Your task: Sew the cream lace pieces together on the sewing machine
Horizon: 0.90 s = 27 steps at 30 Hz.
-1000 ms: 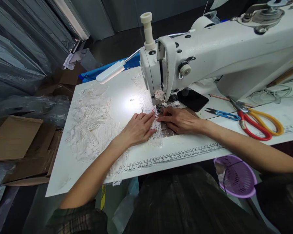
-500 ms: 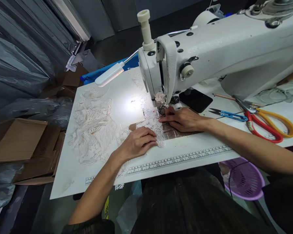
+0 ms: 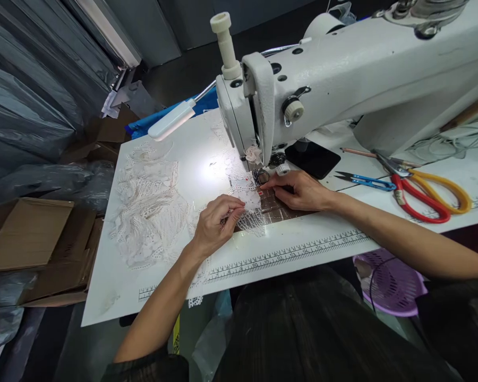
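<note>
a printed scale (image 3: 287, 258) follows the front edge of the desk (image 3: 103, 276). behind it, the left hand (image 3: 216, 223) pinches the near part of the lace piece (image 3: 247, 198), presumably to control its lie. the lace piece extends back to the presser foot (image 3: 258, 178). the right hand (image 3: 300, 190) has curled fingers beside the foot, likely for close guidance; whether it grips is hidden. a lace pile (image 3: 151, 207) lies toward the left edge, within reach. the lamp (image 3: 171, 122) behind lights the surface.

L fingers (image 3: 232, 203) now pinching lace (image 3: 245, 193), prev. flat
</note>
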{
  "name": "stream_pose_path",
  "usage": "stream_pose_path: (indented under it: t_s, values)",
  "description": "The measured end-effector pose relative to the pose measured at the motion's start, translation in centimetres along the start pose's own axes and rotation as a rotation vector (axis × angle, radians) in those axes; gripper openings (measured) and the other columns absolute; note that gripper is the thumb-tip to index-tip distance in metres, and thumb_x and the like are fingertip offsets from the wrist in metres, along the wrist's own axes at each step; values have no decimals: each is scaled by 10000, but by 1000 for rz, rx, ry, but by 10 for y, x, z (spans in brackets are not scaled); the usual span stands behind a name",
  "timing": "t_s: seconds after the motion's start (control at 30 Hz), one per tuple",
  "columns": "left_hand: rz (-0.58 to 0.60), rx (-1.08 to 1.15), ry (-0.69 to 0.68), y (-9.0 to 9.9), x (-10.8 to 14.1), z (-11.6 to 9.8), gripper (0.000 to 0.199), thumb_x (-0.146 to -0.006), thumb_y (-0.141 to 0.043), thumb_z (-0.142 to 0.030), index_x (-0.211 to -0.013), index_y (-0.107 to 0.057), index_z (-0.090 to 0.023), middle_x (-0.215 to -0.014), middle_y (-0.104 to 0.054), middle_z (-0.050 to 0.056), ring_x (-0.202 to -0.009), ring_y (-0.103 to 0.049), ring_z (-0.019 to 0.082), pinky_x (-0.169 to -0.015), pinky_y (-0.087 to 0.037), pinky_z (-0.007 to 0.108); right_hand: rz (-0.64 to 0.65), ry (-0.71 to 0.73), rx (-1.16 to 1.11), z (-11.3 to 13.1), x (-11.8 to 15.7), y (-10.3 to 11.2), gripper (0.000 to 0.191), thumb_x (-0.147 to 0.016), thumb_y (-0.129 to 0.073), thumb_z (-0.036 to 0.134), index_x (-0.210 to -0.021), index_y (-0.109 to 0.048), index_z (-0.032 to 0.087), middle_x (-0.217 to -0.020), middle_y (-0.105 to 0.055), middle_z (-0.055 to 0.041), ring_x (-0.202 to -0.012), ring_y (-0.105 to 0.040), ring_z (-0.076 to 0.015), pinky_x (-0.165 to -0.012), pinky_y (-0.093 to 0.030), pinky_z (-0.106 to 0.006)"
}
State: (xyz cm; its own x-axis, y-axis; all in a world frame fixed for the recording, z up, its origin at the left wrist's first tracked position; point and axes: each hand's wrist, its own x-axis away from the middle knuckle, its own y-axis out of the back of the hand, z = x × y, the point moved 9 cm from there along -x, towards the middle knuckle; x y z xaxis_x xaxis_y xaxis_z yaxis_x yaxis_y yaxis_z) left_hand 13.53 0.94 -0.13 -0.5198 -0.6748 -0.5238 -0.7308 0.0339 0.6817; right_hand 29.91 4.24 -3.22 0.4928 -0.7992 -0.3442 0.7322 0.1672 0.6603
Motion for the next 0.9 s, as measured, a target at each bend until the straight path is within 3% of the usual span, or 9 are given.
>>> stream_pose_path:
  t_s: [0.1,0.23,0.33,0.4,0.63,0.77,0.9]
  values:
    - [32,0,-6,-6,0,-1,57,-927,-597,-201,-892,-632,-173,-853,-708,62,-829,-686,173,-682,-579,308,75,142,-67,30,7,-7,328,-875,-506,178,-1133,-708,181,-1069,-690,-83,-970,-626,-188,-884,-495,-341]
    - [94,-21,91,-10,-8,14,115,-950,-551,-234,-874,-608,-169,-814,-676,45,-707,-633,141,-595,-514,267,264,330,48,62,27,-38,372,-857,-539,203,-1199,-669,137,-1189,-650,-142,-1111,-561,-267,-978,-430,-472]
    - [35,43,329,-3,-22,45,186,-967,-526,-306,-839,-565,-177,-634,-551,-21,-504,-470,94,-449,-367,215,292,339,139,62,36,-52,369,-868,-545,238,-1203,-655,132,-1227,-632,-163,-1105,-543,-295,-937,-415,-507]
    - [-44,116,425,2,-33,61,250,-963,-536,-377,-803,-537,-185,-581,-473,-43,-472,-394,88,-425,-303,212,283,336,159,60,39,-55,361,-879,-535,248,-1203,-648,137,-1238,-627,-161,-1101,-538,-292,-923,-407,-496]
    - [-192,193,465,8,-52,77,370,-921,-585,-500,-732,-504,-192,-617,-470,-25,-516,-408,99,-457,-320,227,276,349,158,58,40,-54,357,-879,-534,246,-1204,-638,142,-1242,-629,-141,-1101,-523,-290,-899,-387,-469]
    - [-194,235,524,8,-51,81,345,-934,-583,-452,-729,-500,-188,-623,-456,-27,-516,-408,96,-451,-334,216,266,342,128,57,39,-54,346,-878,-539,244,-1190,-649,143,-1227,-636,-142,-1097,-527,-288,-899,-392,-465]
    - [-155,207,517,5,-47,67,271,-957,-559,-366,-762,-525,-181,-627,-478,-29,-513,-421,89,-446,-341,201,261,317,84,59,39,-52,343,-857,-561,243,-1168,-670,149,-1223,-642,-147,-1101,-541,-292,-918,-406,-482]
